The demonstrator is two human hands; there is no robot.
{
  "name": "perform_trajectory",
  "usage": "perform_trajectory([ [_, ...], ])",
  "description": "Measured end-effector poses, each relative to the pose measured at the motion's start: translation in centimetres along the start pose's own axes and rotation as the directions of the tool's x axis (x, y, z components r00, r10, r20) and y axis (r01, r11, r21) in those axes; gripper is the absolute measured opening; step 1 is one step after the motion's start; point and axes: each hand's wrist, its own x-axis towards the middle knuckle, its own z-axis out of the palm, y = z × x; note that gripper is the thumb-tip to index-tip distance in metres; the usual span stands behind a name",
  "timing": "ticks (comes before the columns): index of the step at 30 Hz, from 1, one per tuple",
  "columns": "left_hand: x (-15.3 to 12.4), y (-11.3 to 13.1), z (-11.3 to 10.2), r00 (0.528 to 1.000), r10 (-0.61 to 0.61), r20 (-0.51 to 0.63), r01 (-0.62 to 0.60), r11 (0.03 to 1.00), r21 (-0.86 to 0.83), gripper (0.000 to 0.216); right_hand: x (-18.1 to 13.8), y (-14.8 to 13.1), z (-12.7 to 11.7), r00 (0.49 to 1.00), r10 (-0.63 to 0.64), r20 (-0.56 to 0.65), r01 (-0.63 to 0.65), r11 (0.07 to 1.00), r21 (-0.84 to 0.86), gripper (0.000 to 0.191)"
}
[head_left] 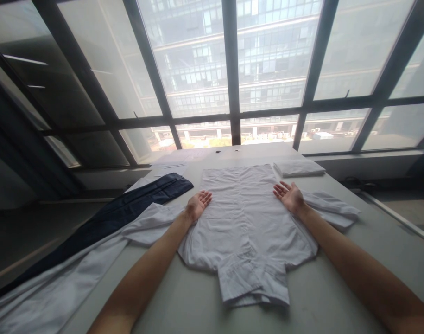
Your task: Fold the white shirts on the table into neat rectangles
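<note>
A white button-front shirt (229, 222) lies spread on the table, its collar end toward me and its hem at the far side. Its sleeves stick out to the left and right. Over the left side edge, my left hand (198, 204) rests palm up with the fingers stretched out. On the opposite edge my right hand (290, 196) is also turned palm up, fingers apart, holding nothing. Whether the hands press on the cloth or hover just above it, I cannot tell.
Dark navy trousers (142, 197) and another white garment (69, 283) lie along the table's left side, hanging over its edge. A folded white cloth (298, 168) sits at the far right of the white table (378, 260). Large framed windows stand behind the table.
</note>
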Motion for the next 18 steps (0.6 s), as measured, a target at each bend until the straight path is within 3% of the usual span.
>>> perform_trajectory([
  [6,0.1,-0.8,0.4,0.995,0.095,-0.023,-0.092,0.992,0.087,0.032,-0.2,0.1,0.2,1.000,-0.001,0.004,0.001,0.999,-0.041,0.044],
  [9,-0.2,-1.0,0.8,0.981,0.190,-0.026,-0.186,0.976,0.117,0.036,-0.5,0.4,0.6,0.995,-0.098,0.024,0.101,0.982,-0.158,0.039],
  [11,-0.5,-1.0,0.9,0.961,0.275,0.030,-0.276,0.948,0.158,0.039,-0.7,0.7,0.8,0.967,-0.236,0.097,0.254,0.919,-0.301,0.028],
  [13,-1.0,-1.0,0.9,0.925,0.345,0.158,-0.374,0.896,0.238,0.040,-0.9,0.9,0.9,0.909,-0.346,0.231,0.415,0.789,-0.453,0.015],
  [15,-1.4,-1.2,0.7,0.893,0.341,0.292,-0.427,0.846,0.319,0.039,-1.0,1.3,0.7,0.860,-0.365,0.356,0.508,0.664,-0.548,0.012],
  [18,-1.7,-1.7,0.2,0.901,0.264,0.345,-0.394,0.831,0.393,0.030,-1.0,1.9,0.1,0.845,-0.314,0.434,0.529,0.612,-0.588,0.016],
])
